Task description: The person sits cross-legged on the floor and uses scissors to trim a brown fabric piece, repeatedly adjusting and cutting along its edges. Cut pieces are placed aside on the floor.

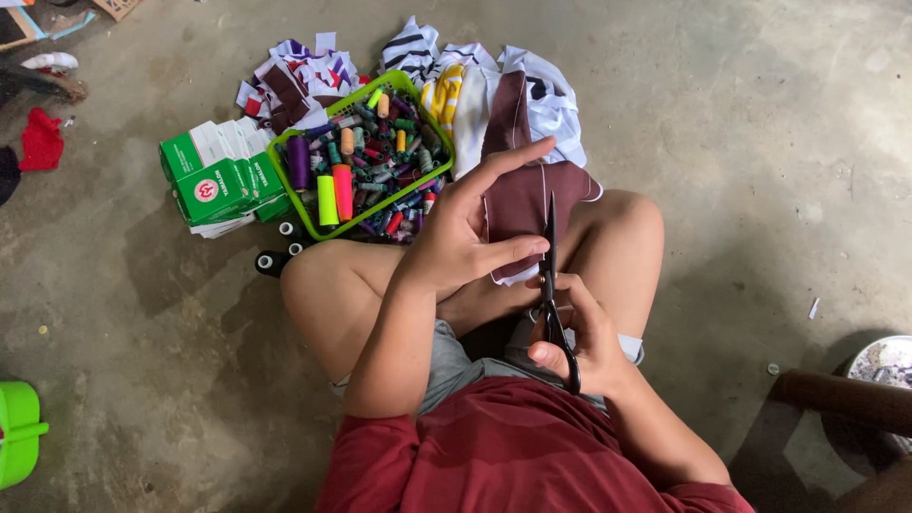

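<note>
L hand (465,237) pinches maroon fabric (521,195) – R hand (579,332) grips black scissors (551,285), blades at fabric edge.

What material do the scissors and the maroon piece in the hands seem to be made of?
Scissors: probably metal blades with a dark matte finish, thin and straight; the black handles look like plastic. Maroon piece: soft woven or knit fabric, matte, since it folds and drapes over the left hand.

A green basket (285,161) full of coloured thread spools sits on the concrete floor (741,142). Green and white boxes (217,176) lie just beside it, a pile of fabric scraps (304,76) behind, a red cloth (42,141) well apart.
</note>
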